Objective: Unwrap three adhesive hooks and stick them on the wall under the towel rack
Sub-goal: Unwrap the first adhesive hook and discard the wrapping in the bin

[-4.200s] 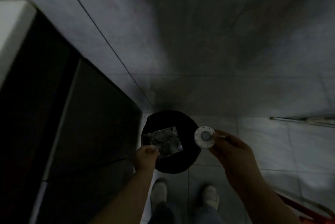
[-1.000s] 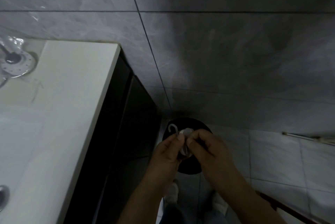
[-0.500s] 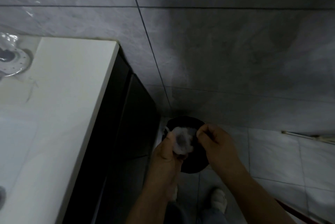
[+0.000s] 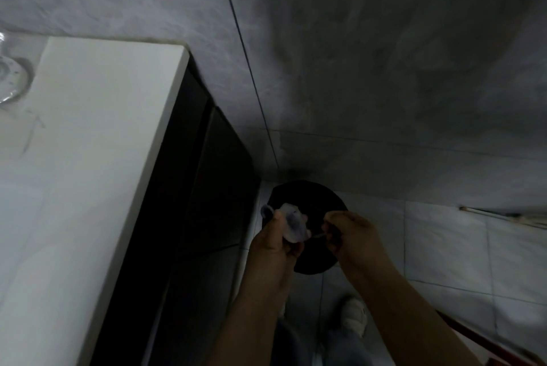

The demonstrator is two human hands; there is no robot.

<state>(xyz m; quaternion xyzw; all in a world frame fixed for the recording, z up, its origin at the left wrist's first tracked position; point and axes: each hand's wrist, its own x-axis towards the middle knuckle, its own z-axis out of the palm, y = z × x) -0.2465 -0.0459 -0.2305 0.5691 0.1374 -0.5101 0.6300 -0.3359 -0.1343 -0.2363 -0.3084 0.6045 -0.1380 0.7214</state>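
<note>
Dim grey-tiled bathroom wall (image 4: 384, 69), white counter (image 4: 88, 158) at left. Left hand (image 4: 275, 239) grips an adhesive hook (image 4: 293, 225); right hand (image 4: 352, 235) pinches its film over a black bin (image 4: 313, 196).

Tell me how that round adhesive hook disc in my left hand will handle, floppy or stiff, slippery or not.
The hook disc looks like thin pale plastic, so probably stiff and light. The left hand holds it by the edge, suggesting little weight. The right hand seems to pinch a thin film at it; that film is likely floppy, and a bared face may be sticky.
</note>
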